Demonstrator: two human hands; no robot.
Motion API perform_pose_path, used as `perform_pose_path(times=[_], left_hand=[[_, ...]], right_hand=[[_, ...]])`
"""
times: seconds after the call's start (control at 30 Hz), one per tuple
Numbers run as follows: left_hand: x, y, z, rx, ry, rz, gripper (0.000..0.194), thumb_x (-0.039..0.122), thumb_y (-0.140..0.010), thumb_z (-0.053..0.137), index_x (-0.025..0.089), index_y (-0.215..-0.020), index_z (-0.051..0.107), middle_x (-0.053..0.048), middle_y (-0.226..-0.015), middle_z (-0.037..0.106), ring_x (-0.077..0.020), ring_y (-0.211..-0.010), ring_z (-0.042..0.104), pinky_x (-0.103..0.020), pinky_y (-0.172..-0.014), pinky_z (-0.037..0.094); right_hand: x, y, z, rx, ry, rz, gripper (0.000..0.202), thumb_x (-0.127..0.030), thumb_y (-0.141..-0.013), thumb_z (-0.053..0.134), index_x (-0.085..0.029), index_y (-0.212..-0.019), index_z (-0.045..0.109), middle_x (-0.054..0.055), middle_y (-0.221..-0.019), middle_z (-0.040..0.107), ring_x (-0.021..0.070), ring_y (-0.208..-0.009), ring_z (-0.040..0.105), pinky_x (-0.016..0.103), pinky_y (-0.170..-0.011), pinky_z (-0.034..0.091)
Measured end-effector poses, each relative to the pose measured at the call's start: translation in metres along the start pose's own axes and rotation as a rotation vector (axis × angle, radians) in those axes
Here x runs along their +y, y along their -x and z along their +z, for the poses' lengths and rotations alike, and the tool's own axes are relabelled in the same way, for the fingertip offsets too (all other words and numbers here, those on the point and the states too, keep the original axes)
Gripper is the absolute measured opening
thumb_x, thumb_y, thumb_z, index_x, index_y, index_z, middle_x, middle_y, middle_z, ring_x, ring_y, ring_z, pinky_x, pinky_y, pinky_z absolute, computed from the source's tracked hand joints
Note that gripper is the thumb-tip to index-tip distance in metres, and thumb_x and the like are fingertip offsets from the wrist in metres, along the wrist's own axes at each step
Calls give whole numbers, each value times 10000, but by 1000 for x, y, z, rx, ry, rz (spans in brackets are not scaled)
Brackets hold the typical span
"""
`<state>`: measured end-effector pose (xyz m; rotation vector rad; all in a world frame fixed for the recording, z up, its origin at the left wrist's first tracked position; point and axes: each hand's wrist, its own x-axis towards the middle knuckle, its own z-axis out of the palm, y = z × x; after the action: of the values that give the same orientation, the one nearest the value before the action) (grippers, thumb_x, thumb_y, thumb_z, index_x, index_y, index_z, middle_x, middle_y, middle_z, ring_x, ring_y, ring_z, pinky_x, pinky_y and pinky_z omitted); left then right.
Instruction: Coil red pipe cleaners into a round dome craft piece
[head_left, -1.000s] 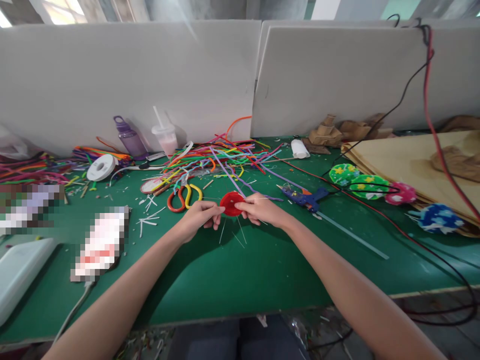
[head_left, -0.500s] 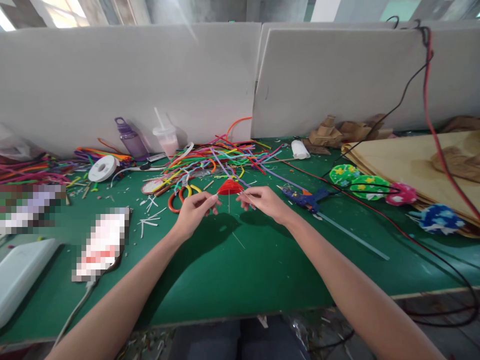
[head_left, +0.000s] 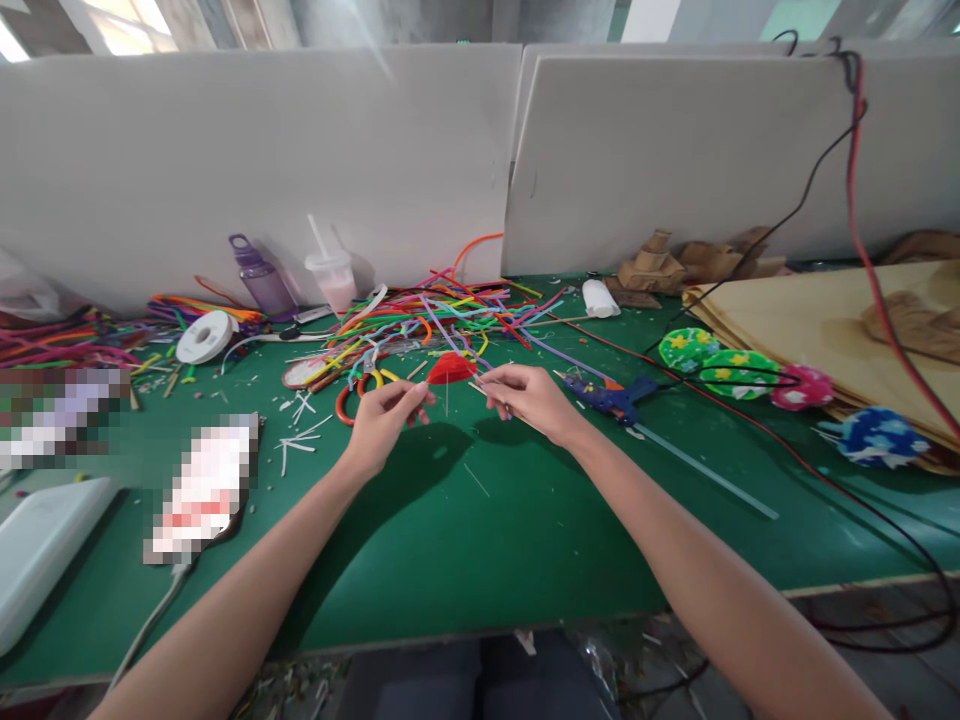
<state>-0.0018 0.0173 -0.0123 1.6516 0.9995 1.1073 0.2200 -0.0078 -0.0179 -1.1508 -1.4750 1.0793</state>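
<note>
Above the green table, a small red dome-shaped piece (head_left: 451, 368) is held up between both hands, a thin pale strand hanging under it. My left hand (head_left: 386, 418) pinches its left end between thumb and forefinger. Close to its right end, my right hand (head_left: 529, 400) is closed on a thin light stick (head_left: 475, 386), whose other end shows below the palm. Whether the stick touches the red piece I cannot tell. Orange- and yellow-handled scissors (head_left: 345, 405) lie just behind my left hand. A blue glue gun (head_left: 611, 395) with a long clear glue stick rests right of my right hand.
Colourful pipe cleaners (head_left: 457, 310) are heaped at the back, near a purple bottle (head_left: 262, 280), a lidded cup (head_left: 332, 285) and a white spool (head_left: 206, 338). Patterned puffy pieces (head_left: 742, 374) lie right, beside brown paper (head_left: 795, 310). A red cable (head_left: 855, 180) hangs at right.
The red piece has shifted slightly left and up with my left hand. It now sits apart from my right fingers, and the light stick shows more clearly in my right hand.
</note>
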Motion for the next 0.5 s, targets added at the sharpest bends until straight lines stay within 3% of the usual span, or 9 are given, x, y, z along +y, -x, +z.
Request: perform_pose_path(times=[0.23, 0.5], left_hand=[[-3, 0, 3, 4, 71, -16, 279, 422, -815, 607, 155, -897, 612, -21, -746, 672, -111, -550, 590, -233, -499, 407], [-5, -2, 2, 71, 94, 35, 293, 379, -799, 632, 194, -1025, 600, -2, -721, 660, -107, -513, 583, -223, -454, 399]], right_hand=[[-1, 1, 2, 61, 21, 7, 218, -251, -805, 562, -143, -986, 620, -23, -595, 588, 70, -430, 455, 238, -453, 360], [-4, 2, 6, 57, 22, 2, 183, -237, -800, 553, -147, -936, 636, -7, -595, 600, 94, -448, 497, 248, -432, 360]])
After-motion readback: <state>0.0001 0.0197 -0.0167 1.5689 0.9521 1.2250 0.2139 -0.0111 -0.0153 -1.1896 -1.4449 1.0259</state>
